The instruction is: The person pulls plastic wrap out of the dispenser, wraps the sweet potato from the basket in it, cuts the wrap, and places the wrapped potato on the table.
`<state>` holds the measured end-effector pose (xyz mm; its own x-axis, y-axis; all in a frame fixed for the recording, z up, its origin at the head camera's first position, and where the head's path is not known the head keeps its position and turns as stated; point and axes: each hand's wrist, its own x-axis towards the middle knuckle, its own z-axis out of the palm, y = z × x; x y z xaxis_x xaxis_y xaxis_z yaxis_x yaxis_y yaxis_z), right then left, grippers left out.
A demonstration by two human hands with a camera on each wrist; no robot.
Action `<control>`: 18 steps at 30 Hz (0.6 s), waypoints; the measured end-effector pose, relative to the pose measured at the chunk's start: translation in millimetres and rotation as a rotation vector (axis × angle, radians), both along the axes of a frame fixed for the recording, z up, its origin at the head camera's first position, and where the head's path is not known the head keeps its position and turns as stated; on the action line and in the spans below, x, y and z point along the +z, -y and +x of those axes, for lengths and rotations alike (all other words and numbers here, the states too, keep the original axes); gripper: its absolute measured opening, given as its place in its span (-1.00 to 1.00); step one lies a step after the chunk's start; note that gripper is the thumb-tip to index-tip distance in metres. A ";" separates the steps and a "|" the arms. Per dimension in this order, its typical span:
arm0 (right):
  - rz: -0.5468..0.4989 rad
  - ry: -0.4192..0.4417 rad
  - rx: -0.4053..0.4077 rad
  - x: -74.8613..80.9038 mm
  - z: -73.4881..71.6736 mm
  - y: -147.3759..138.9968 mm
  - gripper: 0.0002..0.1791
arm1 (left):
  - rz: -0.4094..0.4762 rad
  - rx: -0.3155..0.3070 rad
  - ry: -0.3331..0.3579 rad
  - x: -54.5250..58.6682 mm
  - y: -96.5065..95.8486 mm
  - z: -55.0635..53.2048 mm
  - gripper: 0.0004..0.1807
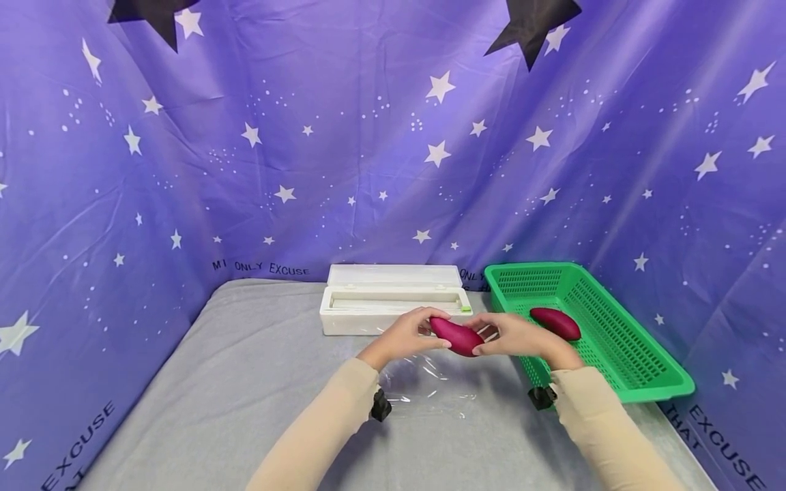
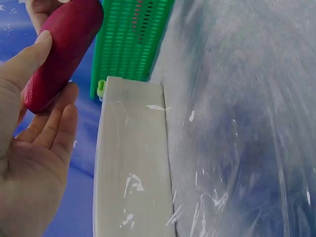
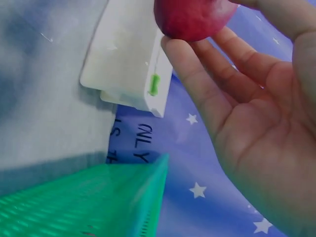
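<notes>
1. My left hand [image 1: 405, 335] and right hand [image 1: 518, 335] each pinch one end of the purple sweet potato [image 1: 456, 336] at frame centre, fingers curled round its tips.
2. Its long axis runs left to right between my palms, above the cling film sheet [image 1: 430, 382]; both hands are equally near.
3. Behind it sits the white film dispenser [image 1: 393, 300]; right of centre, the green basket [image 1: 620, 341] holds a second sweet potato [image 1: 555, 322].
4. The backdrop [image 1: 258, 267] reads "MI ONLY EXCUSE".

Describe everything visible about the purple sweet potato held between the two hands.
The sweet potato is smooth, reddish-purple and spindle-shaped, tapering at both ends. It is held in the air, roughly level, above a sheet of clear film on the grey table. The left hand holds one end, the right hand the other, fingertips and thumbs touching it.
</notes>
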<state>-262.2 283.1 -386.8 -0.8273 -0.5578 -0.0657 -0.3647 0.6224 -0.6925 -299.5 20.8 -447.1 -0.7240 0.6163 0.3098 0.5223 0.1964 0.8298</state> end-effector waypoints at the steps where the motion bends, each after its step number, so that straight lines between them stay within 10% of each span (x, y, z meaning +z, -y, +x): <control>1: -0.007 0.000 0.003 -2.2 -0.3 1.4 -0.42 | 0.004 0.001 0.001 -0.8 1.8 -0.3 -0.42; 18: -0.133 -0.024 0.069 -32.0 3.0 30.3 -0.44 | -0.016 0.028 0.052 -10.3 40.5 10.1 -0.44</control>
